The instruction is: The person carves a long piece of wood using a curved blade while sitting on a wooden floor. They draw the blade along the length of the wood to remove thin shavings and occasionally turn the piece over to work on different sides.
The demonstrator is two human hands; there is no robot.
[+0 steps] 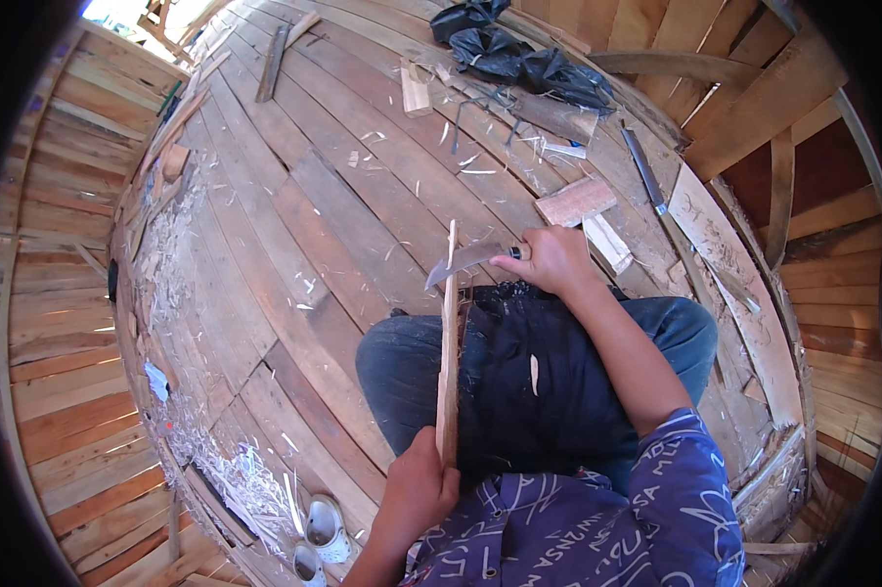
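Note:
My left hand (419, 481) is closed round the lower end of a long, thin wooden stick (449, 362), which points away from me over my lap. My right hand (555, 260) grips the handle of a curved knife (468, 256). Its blade lies across the stick near the far end, pointing left. Most of the handle is hidden in my fist. A dark cloth (519, 382) covers my lap between my bent knees, and a pale shaving (534, 375) rests on it.
Wood blocks (576, 201) lie beyond my right hand, near a long dark-bladed tool (643, 168). Black plastic bags (519, 59) sit at the far wall. Shavings (255, 489) heap at the left beside pale clogs (326, 528). A pale board (744, 284) lies along the right wall.

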